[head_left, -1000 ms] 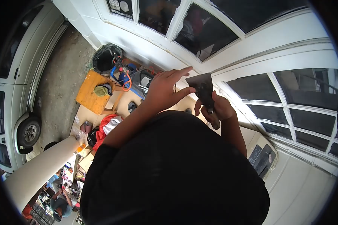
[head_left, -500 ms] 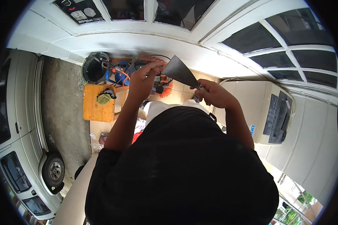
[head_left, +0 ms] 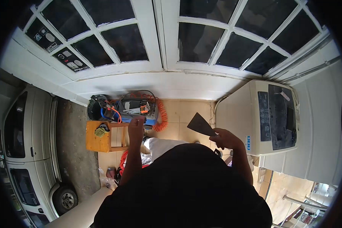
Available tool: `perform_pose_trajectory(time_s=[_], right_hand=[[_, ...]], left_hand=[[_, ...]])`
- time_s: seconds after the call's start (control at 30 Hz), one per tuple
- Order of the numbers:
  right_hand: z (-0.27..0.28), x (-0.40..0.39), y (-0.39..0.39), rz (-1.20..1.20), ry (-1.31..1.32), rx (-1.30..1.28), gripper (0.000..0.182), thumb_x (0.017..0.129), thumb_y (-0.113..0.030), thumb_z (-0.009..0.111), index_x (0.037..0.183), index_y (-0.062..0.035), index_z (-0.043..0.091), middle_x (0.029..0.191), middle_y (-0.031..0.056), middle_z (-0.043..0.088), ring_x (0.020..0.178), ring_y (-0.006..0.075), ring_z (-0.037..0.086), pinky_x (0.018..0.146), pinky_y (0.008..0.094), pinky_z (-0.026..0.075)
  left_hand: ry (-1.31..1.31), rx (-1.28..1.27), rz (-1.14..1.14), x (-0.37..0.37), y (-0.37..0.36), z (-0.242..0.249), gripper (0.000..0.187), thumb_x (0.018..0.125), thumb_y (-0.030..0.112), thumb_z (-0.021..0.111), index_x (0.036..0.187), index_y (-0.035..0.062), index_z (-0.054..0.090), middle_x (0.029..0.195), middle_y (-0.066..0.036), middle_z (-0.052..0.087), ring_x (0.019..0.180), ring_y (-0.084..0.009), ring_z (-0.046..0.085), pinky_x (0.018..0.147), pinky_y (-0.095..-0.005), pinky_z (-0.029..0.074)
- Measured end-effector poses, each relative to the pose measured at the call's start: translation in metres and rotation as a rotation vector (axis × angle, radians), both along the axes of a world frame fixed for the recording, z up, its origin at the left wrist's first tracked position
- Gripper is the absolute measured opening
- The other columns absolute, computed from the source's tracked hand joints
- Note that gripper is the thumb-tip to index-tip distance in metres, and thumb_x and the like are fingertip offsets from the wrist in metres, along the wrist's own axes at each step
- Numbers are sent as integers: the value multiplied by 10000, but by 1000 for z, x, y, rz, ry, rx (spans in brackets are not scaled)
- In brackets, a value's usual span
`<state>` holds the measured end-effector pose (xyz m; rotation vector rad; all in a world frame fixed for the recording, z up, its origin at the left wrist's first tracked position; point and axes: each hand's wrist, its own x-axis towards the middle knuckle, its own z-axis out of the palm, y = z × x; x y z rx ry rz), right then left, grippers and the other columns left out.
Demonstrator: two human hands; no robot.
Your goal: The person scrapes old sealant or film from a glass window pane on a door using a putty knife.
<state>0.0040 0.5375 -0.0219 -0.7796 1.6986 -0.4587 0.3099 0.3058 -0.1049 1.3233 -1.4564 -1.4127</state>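
My right hand (head_left: 228, 139) grips a putty knife (head_left: 200, 124) by its handle, which the fingers mostly cover. The wide dark blade points up and to the left, over the tiled floor. Off to the left, my left hand (head_left: 136, 127) is raised with its fingers curled closed; whatever they hold, if anything, is hidden. It is apart from the blade. Beyond it on the floor lies an open tool case (head_left: 131, 104) with several metal tools inside. A coiled orange air hose (head_left: 163, 117) hangs along the right side of the case.
A wooden stool (head_left: 97, 142) bears a green-and-black glove (head_left: 102, 130). Behind it stands a black bucket (head_left: 95, 108). A washing machine (head_left: 235, 114) is on the right. White paned doors (head_left: 167, 34) stand ahead, and a parked car (head_left: 38, 125) is on the left.
My left hand has come away from the blade and closed. My right hand has lowered slightly with the putty knife, whose blade now tilts further left. The view has tipped up toward the doors.
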Motion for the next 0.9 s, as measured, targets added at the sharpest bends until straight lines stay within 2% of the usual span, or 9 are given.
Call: perform_pose_trajectory(time_s=[0.13,0.17,0.23,0.4,0.53,0.67,0.8,0.87,0.9], right_hand=[[-7,-17,89,-151,5,2,414,870,-338,609,1089,11,570,594,79,595,454,135,549,454,278,441],[-6,-20,104,-186,-38,-2,388,878,-316,609,1086,10,572,579,72,583,445,130,541,443,267,432],[-3,-24,124,-258,-80,-63,377,892,-290,612,1099,20,558,547,57,553,422,112,511,414,253,403],[9,-25,130,-347,-67,-260,355,923,-271,579,1120,22,543,529,32,525,402,95,475,397,247,385],[6,-8,123,-380,-108,-363,318,969,-323,503,958,-8,545,527,22,510,424,95,482,416,250,398],[7,7,110,-324,-41,-256,342,983,-328,470,833,-25,515,525,47,532,399,107,492,385,247,383],[26,40,73,-216,-16,-197,293,949,-291,550,856,-13,548,530,48,539,416,115,512,405,260,410],[27,57,49,-184,-91,-168,308,929,-306,582,992,-6,599,570,16,527,450,94,487,438,253,409],[29,66,36,-143,-90,-151,330,917,-333,591,983,-10,605,579,12,525,461,95,492,449,250,415]], left_hand=[[-383,-543,-632,-73,52,43,356,831,335,675,1123,134,640,752,-67,669,607,-191,626,570,-342,475],[-374,-554,-621,-83,60,53,356,831,335,675,1123,134,640,752,-67,669,607,-191,626,570,-342,475],[-412,-653,-900,-98,69,68,399,809,390,673,1135,163,636,847,-65,697,771,-248,667,696,-381,490],[-555,-745,-974,-100,71,61,412,787,381,679,1127,151,646,886,-72,695,828,-260,660,771,-412,484],[-650,-767,-1040,-97,70,62,462,780,417,680,1161,162,626,947,-82,693,870,-265,663,780,-429,488],[-590,-590,-1137,-84,63,70,515,805,445,671,1229,167,583,1029,-103,682,949,-283,652,854,-395,489],[-408,-391,-1174,-63,41,73,605,840,429,656,1340,136,482,1088,-113,662,994,-258,641,886,-376,478],[-163,-134,-1143,-57,28,68,594,869,388,638,1363,114,453,1060,-99,668,967,-231,647,882,-355,475],[-186,-136,-1074,-52,27,72,458,913,391,570,1252,84,561,957,-98,681,892,-208,651,838,-324,481]])
